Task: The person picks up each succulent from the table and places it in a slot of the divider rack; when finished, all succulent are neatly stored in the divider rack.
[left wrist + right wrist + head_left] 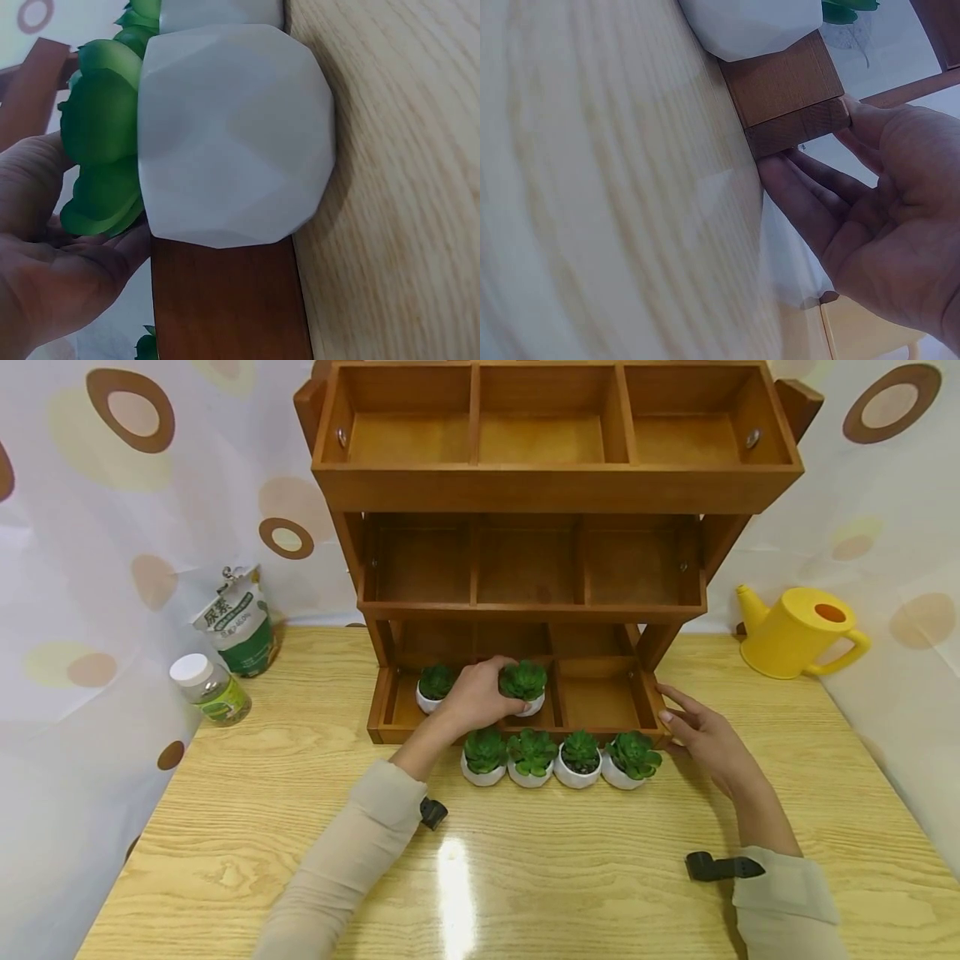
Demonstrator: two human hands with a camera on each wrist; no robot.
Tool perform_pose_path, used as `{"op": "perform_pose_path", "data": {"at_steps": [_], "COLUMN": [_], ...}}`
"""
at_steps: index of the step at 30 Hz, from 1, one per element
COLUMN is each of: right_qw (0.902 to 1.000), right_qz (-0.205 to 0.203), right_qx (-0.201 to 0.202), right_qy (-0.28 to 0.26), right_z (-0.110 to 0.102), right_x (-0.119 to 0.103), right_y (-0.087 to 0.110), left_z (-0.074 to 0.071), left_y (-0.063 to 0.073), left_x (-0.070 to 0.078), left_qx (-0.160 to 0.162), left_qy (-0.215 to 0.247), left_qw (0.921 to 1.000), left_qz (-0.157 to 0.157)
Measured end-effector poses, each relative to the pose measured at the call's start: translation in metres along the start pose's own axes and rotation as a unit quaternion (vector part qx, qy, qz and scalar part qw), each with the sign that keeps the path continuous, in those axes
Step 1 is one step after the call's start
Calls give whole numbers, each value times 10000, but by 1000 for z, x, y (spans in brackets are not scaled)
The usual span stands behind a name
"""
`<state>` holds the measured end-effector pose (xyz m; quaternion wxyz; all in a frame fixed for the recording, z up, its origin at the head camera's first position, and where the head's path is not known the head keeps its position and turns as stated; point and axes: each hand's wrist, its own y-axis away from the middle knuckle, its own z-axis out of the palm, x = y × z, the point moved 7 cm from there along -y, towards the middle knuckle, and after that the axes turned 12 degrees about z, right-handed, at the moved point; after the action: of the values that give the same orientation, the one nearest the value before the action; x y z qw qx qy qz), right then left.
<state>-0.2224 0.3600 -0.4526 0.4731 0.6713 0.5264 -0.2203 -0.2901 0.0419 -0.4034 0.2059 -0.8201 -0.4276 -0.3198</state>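
Holding, left hand: thumb and fingers clamped about a potted succulent, in the middle compartment of the bottom tier. Pot base hidden; cannot tell whether it touches the floor there.
Right hand: fingers apart, nearly straight, against the right end of the wooden shelf; thumb by the upper edge of that end.
Left compartment: another succulent in a white pot, partly behind the left hand.
Front row: four more white pots with green plants on the surface, close along the bottom tier's front board.
Shelf, upper tiers: three compartments each.
Risk, grip: pot is faceted and looks smooth; thumb could slide, tipping it against the divider.
Risk, left forearm: reaches in beside the leftmost front pot; a low, sideways withdrawal could knock the row.
Risk, neighbour: knuckles lie near the left compartment's plant and might nudge it.
Risk, shelf: a hard push by the right hand could shift the frame into the pots.
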Motion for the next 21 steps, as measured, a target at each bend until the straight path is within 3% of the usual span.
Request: {"op": "perform_pose_path", "data": {"at_steps": [11,21], "right_qw": [9999,9999], "right_qz": [-151,-102], "right_qx": [47,44], "right_qy": [62,36], "right_z": [0,0], "right_x": [1,2], "right_y": [-1,-1], "left_z": [8,14], "left_y": [-7,-11], "left_x": [4,2], "left_qx": [-388,-521], "left_qy": [-326,-461], "left_qw": [9987,9975], "left_qz": [-7,-109]}}
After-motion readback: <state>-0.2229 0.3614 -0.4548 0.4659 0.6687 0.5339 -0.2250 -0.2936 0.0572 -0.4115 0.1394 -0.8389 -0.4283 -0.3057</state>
